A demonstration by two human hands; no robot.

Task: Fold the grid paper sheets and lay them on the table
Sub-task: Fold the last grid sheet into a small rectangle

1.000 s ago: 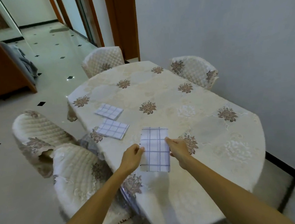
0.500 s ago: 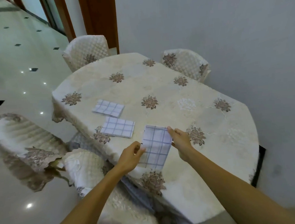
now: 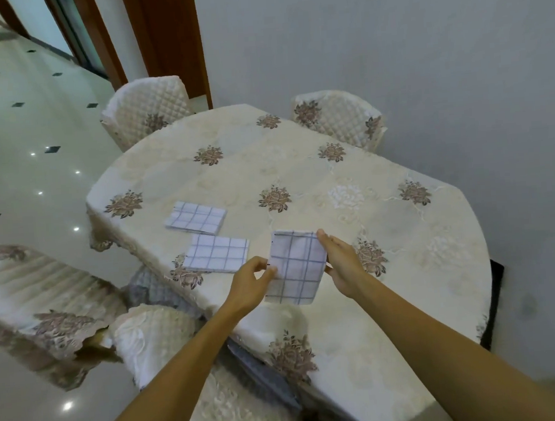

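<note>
1. Nearest the camera, over the table's near edge, the left hand pinches the folded grid sheet at its left side; the right hand presses its right side with fingers fairly straight.
2. The sheet seems to be held just above the cloth, though contact is hard to judge.
3. Next, probably: lay it flat beside the second folded sheet.
4. Farther off lies the third folded sheet.
</note>
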